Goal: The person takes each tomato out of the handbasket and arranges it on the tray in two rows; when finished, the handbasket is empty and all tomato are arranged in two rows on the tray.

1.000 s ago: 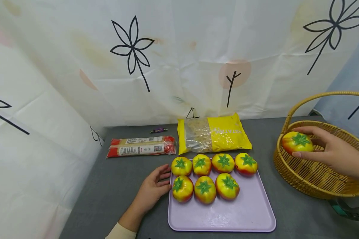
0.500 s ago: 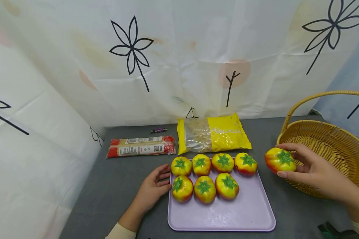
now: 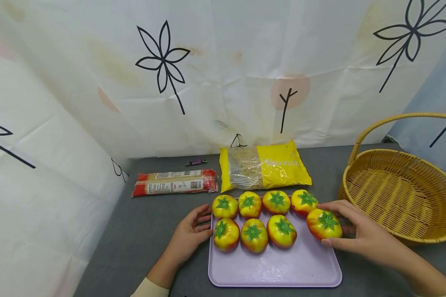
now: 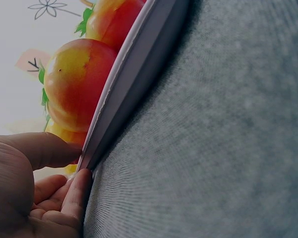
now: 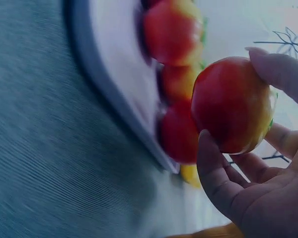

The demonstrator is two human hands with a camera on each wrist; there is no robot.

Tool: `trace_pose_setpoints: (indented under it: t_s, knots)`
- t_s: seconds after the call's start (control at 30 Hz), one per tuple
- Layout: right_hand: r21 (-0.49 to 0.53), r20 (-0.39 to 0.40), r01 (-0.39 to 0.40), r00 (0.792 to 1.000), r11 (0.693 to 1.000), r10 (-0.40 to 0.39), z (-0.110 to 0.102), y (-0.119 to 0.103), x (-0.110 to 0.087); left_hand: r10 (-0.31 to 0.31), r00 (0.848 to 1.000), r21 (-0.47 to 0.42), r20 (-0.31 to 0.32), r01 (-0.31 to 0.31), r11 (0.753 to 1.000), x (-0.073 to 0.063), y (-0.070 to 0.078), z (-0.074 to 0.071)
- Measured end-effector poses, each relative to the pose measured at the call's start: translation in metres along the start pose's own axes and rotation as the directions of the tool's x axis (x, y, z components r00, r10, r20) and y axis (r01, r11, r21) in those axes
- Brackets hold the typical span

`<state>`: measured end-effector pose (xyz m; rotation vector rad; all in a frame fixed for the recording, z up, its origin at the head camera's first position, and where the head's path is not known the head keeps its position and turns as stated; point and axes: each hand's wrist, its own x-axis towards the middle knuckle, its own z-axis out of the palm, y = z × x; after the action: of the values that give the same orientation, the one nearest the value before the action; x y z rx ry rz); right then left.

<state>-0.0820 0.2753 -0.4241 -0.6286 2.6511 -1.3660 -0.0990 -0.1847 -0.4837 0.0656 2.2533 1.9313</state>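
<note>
In the head view my right hand (image 3: pixel 368 233) grips a yellow-red model tomato (image 3: pixel 324 225) with a green star-shaped leaf top, over the right part of the lilac tray (image 3: pixel 275 270). The right wrist view shows thumb and fingers curled round that tomato (image 5: pixel 233 104), its red underside visible. My left hand (image 3: pixel 191 231) is at the tray's left edge, and in the left wrist view its thumb and fingertips pinch the tray rim (image 4: pixel 109 94). On the tray stand several similar tomatoes (image 3: pixel 254 236) in two rows, the back row longer; the held one overlaps its right end.
A wicker basket (image 3: pixel 388 200) with a tall handle stands on the right, nothing visible inside. Behind the tray lie a yellow pasta bag (image 3: pixel 282 165), a red-and-white noodle packet (image 3: pixel 176 181) and a small purple wrapped item (image 3: pixel 196 162). A patterned cloth (image 3: pixel 223 103) backs the table.
My right hand has carried the tomato out of the basket, leftward and toward me, to over the tray. The left hand stays at the tray's edge.
</note>
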Motion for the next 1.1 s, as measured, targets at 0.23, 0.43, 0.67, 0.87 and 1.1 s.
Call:
trace_pose_setpoints:
  t_s: [0.23,0.43,0.67,0.87,1.1]
  knots:
    - [0.001,0.024,0.014,1.0,1.0,-0.014,0.015,0.004,-0.001,0.004,1.0,0.004,-0.001,-0.004,1.0,-0.002,0.002,0.0]
    - [-0.025,0.041,0.007,0.999,1.0,-0.006,0.024,0.006,-0.001,-0.003,1.0,0.009,-0.004,0.003,1.0,-0.002,0.002,0.001]
    - [-0.09,0.02,0.021,1.0,0.996,-0.019,0.029,0.005,-0.001,-0.009,1.0,0.007,-0.006,0.009,1.0,-0.001,0.002,0.001]
    - [-0.117,-0.005,0.017,1.0,0.993,-0.017,0.03,0.002,-0.002,-0.002,1.0,0.004,-0.006,0.002,1.0,-0.002,0.004,0.001]
    - [-0.129,-0.034,-0.042,0.999,0.991,0.038,0.029,0.0,-0.004,0.0,1.0,0.003,-0.002,0.001,1.0,-0.002,0.004,0.001]
